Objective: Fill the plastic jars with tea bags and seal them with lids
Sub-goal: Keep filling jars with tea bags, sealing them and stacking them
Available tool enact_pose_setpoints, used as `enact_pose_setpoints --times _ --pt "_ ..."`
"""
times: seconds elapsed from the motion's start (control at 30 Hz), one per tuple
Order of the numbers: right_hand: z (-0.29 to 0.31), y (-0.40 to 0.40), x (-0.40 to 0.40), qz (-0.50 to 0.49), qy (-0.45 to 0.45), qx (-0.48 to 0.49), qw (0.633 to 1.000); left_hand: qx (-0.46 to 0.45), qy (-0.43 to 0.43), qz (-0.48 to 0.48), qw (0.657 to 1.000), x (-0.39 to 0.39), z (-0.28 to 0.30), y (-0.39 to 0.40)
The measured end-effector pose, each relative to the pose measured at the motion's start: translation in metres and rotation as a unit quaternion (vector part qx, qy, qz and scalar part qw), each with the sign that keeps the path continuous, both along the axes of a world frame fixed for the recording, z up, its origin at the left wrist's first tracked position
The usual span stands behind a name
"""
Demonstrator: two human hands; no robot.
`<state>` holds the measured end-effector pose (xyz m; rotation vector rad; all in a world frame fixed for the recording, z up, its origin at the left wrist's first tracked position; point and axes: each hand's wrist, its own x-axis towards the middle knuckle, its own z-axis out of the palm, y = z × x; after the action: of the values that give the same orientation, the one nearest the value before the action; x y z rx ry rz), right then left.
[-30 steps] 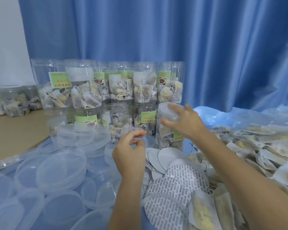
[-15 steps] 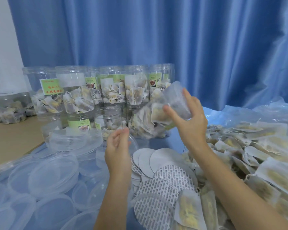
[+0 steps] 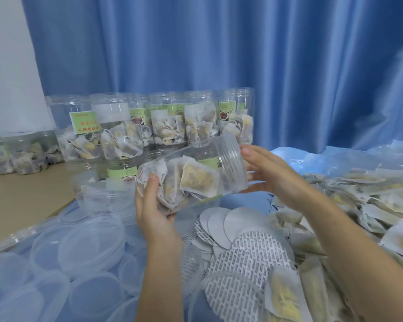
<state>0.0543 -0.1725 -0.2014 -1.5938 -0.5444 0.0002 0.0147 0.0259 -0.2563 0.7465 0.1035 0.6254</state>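
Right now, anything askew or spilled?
Nothing spilled. The jar lies tipped on its side between the left hand and right hand, mouth toward the right hand, tea bags still inside, no lid.

Clear plastic, paper-like sachets and cloth

The jar [image 3: 196,173] lying tilted in the hands is clear, glossy plastic with a ridged neck; its tea bags [image 3: 197,180] look like matt, fibrous paper. Near left, the lids [image 3: 89,242] are smooth translucent plastic. The liner discs [image 3: 258,254] seem matt foil or paper. Far behind hangs a blue cloth curtain [image 3: 242,54], softly sheened.
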Motion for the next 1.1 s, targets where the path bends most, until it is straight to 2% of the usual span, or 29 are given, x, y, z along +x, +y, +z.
enact_pose_setpoints --times 0.13,0.2,0.3,0.4,0.53,0.83,0.97,1.07,1.1 --pt "0.005 -0.016 0.002 0.076 0.035 -0.081 0.993 0.023 0.01 0.009 1.0 -0.001 0.001 -0.001" --pt "0.005 -0.016 0.002 0.087 0.026 -0.073 0.993 0.029 0.02 0.015 0.999 0.0 0.001 -0.001" --pt "0.002 -0.015 -0.002 0.099 -0.065 -0.087 0.989 0.017 0.037 0.023 0.999 0.001 0.0 0.004" --pt "0.002 -0.01 -0.008 0.126 -0.165 -0.134 0.969 0.013 0.05 0.027 0.998 0.0 -0.001 0.007" --pt "0.003 -0.006 -0.011 0.12 -0.191 -0.149 0.963 0.017 0.045 0.032 0.998 -0.001 -0.001 0.005" --pt "0.01 0.006 -0.023 0.068 -0.151 -0.162 0.973 0.007 0.021 0.056 0.998 -0.005 0.001 -0.001" --pt "0.019 0.005 -0.02 -0.055 -0.105 -0.178 0.977 -0.017 0.001 0.051 0.999 -0.006 0.001 -0.001" --pt "0.013 0.002 -0.015 -0.005 -0.008 -0.125 0.992 -0.027 -0.018 0.028 0.999 -0.005 0.001 -0.004" --pt "0.012 0.001 -0.015 0.014 -0.005 -0.113 0.993 -0.024 -0.022 0.026 0.999 -0.004 0.001 -0.004"
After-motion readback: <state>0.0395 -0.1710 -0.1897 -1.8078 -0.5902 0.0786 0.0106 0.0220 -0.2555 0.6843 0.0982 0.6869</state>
